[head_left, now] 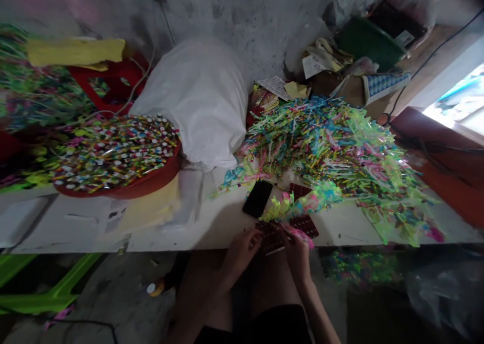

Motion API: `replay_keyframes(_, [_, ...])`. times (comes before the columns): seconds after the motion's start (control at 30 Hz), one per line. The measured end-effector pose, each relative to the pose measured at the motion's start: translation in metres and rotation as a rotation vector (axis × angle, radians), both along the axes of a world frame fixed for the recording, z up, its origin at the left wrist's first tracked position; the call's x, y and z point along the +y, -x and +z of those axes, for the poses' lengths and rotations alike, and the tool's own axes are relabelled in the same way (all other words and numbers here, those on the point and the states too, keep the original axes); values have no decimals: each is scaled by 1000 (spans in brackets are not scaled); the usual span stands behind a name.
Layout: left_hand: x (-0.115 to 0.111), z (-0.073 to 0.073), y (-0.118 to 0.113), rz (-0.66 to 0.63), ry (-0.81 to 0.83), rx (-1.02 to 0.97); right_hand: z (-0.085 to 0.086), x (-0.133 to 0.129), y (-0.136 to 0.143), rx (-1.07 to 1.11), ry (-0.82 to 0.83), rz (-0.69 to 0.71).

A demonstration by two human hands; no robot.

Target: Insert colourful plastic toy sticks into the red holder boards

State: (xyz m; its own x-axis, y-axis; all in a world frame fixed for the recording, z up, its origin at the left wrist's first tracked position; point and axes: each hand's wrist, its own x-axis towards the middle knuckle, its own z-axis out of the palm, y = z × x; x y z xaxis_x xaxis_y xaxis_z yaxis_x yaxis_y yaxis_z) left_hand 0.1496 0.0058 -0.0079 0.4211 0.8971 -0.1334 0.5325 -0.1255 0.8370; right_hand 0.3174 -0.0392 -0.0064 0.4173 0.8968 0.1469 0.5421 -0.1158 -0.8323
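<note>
Your hands work low at the front edge of the tabletop (219, 229), over dark red boards (310, 226).
Your right hand (297, 251) pinches a pink piece (303, 237) at the boards' near side, while your left hand (245, 247) sits just beside them with its fingers curled in — whether it grips anything, you cannot tell from here. Just beyond your hands, a bunch of yellow, green and pink wrappers (280, 208) lies across the pale-dotted boards, with a black phone (257, 199) to its left. A big heap (325, 142) of colourful wrapped sticks spreads behind and to the right — and a red basin (168, 170) full of sticks with white ends stands well to the left, beside a white sack (204, 97).
</note>
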Motion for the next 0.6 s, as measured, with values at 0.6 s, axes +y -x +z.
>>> replay_keyframes(0.6, [3,-14,-47,39,-173,275,-2,9,12,-98,82,56])
